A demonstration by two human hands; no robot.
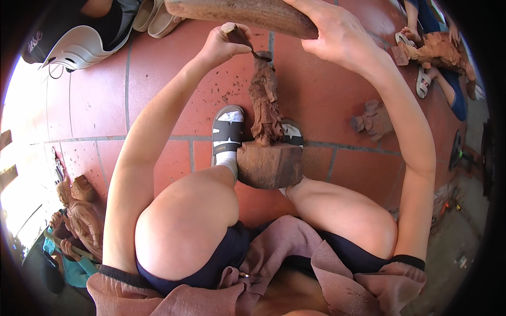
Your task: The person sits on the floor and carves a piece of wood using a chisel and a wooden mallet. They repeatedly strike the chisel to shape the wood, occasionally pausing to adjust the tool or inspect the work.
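Note:
A carved wooden figure (264, 105) on a thick block base (270, 163) lies between my feet, its base toward me and its narrow end pointing away. My left hand (220, 48) is closed around a chisel (239, 37); the chisel's lower end meets or nearly meets the figure's far end. In my right hand (345, 39) is a thick wooden mallet (247, 14), raised and reaching leftward above the chisel. The mallet's left end runs near the top of the view, apart from the chisel handle.
Wood chips dot the red tiled floor (163, 79). Another carved piece (373, 121) lies right of my feet. At the upper right, a person works on a carving (437, 50). Lower left, a person is beside a carved figure (81, 213). A person's cap (79, 47) shows upper left.

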